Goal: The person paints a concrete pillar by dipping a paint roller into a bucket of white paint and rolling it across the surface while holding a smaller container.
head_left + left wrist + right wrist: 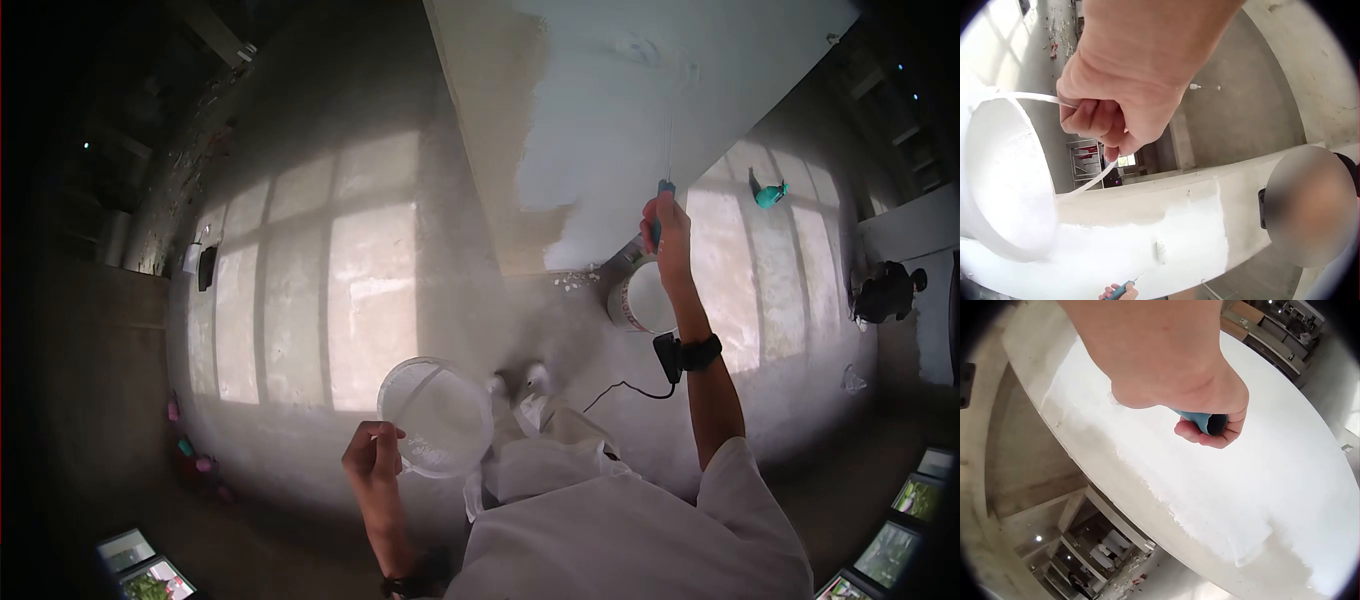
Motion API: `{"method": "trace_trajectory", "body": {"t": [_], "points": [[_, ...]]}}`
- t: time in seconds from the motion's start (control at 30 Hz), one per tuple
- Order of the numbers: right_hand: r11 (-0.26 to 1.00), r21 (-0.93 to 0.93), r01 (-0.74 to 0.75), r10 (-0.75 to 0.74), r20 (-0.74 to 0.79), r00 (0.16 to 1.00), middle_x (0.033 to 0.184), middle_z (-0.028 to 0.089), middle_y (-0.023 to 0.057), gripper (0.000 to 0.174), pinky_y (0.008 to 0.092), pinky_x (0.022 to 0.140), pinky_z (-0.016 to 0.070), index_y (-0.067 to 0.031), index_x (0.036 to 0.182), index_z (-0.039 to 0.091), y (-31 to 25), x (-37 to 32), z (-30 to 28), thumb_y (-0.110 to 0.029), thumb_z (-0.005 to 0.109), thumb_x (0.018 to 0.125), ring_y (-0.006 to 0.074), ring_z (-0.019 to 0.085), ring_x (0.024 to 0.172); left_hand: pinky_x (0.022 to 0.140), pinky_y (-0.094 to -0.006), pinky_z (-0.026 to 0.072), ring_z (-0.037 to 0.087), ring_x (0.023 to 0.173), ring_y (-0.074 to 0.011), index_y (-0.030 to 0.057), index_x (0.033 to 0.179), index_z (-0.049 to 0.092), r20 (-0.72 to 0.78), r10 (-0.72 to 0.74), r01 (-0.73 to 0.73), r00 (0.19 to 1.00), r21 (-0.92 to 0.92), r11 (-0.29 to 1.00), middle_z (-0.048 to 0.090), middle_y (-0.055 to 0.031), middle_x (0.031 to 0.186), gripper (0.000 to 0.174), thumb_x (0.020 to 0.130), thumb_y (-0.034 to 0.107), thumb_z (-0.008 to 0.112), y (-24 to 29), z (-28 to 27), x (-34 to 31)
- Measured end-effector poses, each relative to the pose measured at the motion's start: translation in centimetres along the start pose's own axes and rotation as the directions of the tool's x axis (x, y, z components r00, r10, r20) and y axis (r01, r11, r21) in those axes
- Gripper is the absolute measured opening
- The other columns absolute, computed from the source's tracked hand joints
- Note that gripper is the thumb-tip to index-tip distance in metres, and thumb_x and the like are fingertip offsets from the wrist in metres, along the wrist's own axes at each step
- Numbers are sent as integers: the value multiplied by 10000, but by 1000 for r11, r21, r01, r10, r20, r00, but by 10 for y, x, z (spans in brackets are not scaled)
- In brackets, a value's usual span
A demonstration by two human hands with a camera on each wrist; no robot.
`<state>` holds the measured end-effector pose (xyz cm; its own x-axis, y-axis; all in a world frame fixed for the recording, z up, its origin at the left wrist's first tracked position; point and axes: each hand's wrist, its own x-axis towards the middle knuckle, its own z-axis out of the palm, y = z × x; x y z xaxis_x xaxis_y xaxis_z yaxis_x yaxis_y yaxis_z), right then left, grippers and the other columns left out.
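My left hand [375,452] grips the thin white handle [1094,181] of a white bucket [434,412], which hangs in front of my legs. Thick white residue coats the bucket's inside in the left wrist view. With my right hand [668,235] I hold a paint roller by its blue handle [1196,419], arm stretched forward. The white roller sleeve [1160,252] is against the wall [600,130], on a part covered in wet-looking white paint. Bare beige surface shows along the wall's left and lower edges, with a ragged paint border.
A second bucket [640,300] with red lettering stands on the floor below the wall, near my right forearm. Small white flakes [575,281] lie at the wall's foot. A teal bag [769,193] and another person [885,292] are off to the right. A cable [630,386] hangs from my right wrist.
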<state>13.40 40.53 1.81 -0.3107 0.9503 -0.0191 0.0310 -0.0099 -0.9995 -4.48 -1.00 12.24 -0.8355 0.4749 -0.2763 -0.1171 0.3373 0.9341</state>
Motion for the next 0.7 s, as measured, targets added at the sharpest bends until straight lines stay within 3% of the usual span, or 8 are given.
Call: {"method": "trace_trajectory", "body": {"t": [0.1,0.3,0.37,0.4,0.5,0.57,0.6,0.7], "points": [[995,101,-7,5,12,1000,623,438,-16,504,242,377,269,-55,760,522,67,-4,5,-503,486,988,83,374,421,461,-250,145,226,488,-11,25,813,566,6,-97,97,995,26,995,337,71,544,199,970,145,549,-20,-7,20],[964,58,-259,253,95,963,545,444,8,521,242,379,299,-76,781,518,223,-18,15,-540,420,996,82,386,408,491,-234,240,357,543,-26,19,846,590,68,-283,263,957,215,940,447,38,585,203,964,185,580,-91,-14,67],[954,23,-299,298,45,953,555,439,-1,499,243,380,308,-85,768,505,269,-21,27,-520,427,1000,81,378,408,475,-231,204,318,515,-16,35,811,567,43,-353,339,935,189,922,399,52,562,189,940,172,581,-99,2,78],[934,17,-357,356,34,934,543,420,-3,494,248,376,305,-91,762,486,295,-23,29,-527,440,992,87,370,401,467,-230,187,298,501,-11,43,794,555,23,-391,381,920,175,908,375,59,550,184,928,166,582,-109,9,79],[851,-2,-525,525,3,851,516,375,-9,493,263,363,293,-108,744,439,358,-25,37,-544,470,970,99,347,383,463,-229,187,306,500,-8,45,789,544,127,-309,259,943,305,916,378,61,546,178,919,160,581,-143,5,83],[766,-35,-642,641,-33,767,510,361,-10,500,275,352,282,-114,728,422,386,-36,42,-552,476,962,101,329,373,469,-223,201,305,507,-14,50,810,558,109,-379,335,919,292,896,395,66,572,164,933,156,584,-151,4,84],[741,-100,-664,658,-90,747,510,382,-10,505,285,340,273,-114,687,444,387,-42,42,-542,494,950,105,348,366,480,-213,218,306,522,-20,52,843,588,87,-400,366,912,267,892,415,72,604,148,943,160,602,-147,10,83],[608,-447,-656,640,-213,739,577,554,83,626,368,503,410,-29,619,561,389,-37,36,-562,483,937,186,545,501,503,-200,239,309,560,-20,67,873,618,78,-411,384,908,235,893,447,85,663,138,944,183,643,-138,10,78]]}}
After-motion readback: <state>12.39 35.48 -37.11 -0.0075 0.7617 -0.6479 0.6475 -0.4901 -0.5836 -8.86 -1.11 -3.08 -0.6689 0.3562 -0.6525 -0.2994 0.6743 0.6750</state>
